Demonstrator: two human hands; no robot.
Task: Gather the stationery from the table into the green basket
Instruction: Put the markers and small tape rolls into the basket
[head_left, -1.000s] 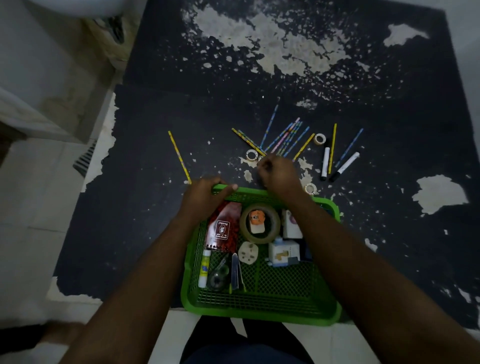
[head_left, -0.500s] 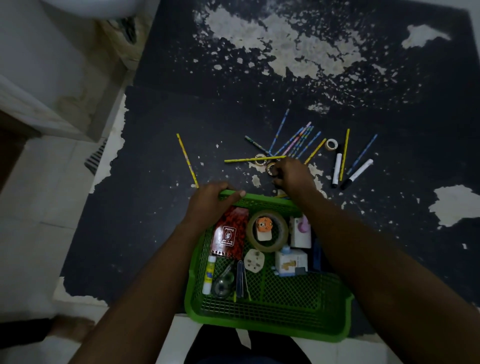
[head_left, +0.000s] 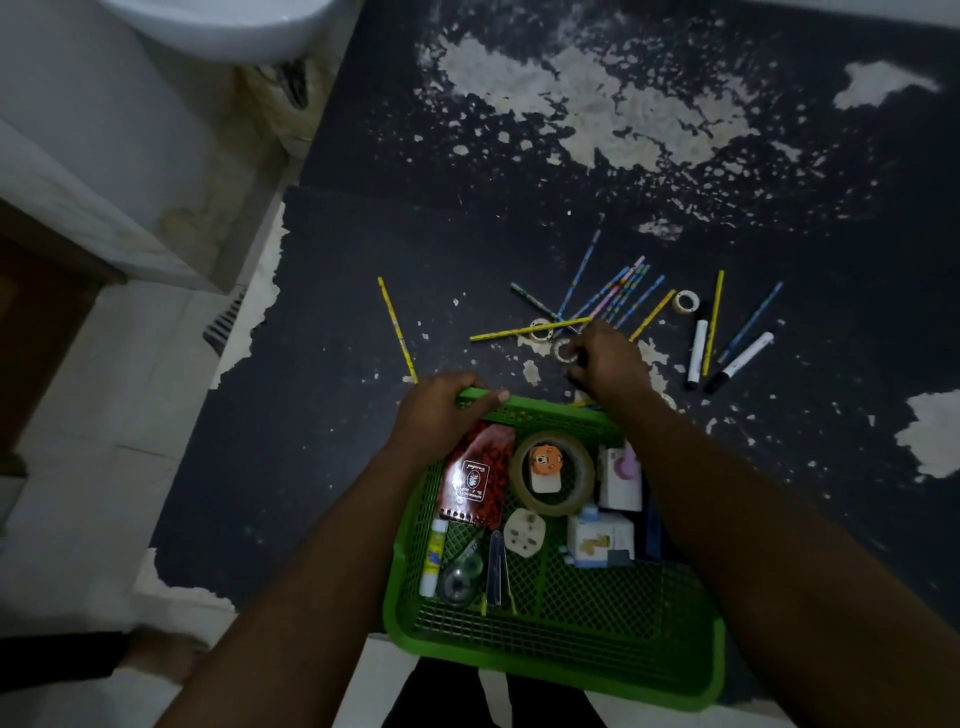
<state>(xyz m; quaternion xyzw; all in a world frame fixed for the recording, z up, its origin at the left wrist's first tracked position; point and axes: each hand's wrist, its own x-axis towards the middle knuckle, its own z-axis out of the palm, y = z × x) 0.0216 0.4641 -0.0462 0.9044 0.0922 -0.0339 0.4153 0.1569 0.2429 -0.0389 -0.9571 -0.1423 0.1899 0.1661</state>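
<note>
The green basket (head_left: 561, 654) sits at the near edge of the dark table and holds a red notebook, a big tape roll, a glue stick, a plug and small boxes. My left hand (head_left: 441, 410) grips the basket's far rim. My right hand (head_left: 605, 361) is just beyond that rim, fingers pinched on a small tape ring (head_left: 563, 349). A yellow pencil (head_left: 524, 330) lies crosswise over another small ring (head_left: 540, 330). Several coloured pencils (head_left: 615, 292) fan out behind the hand. Two markers (head_left: 737, 362) and a further ring (head_left: 685, 301) lie to the right.
A lone yellow pencil (head_left: 397, 330) lies left of the hands. The table's dark coating (head_left: 779, 208) is flaking in pale patches. A white basin (head_left: 223, 26) and wall stand at the upper left, with tiled floor (head_left: 78, 493) below.
My right hand pulled back from the pencil cluster toward the basket with a small tape ring. One yellow pencil got swung crosswise. My left hand stayed on the rim.
</note>
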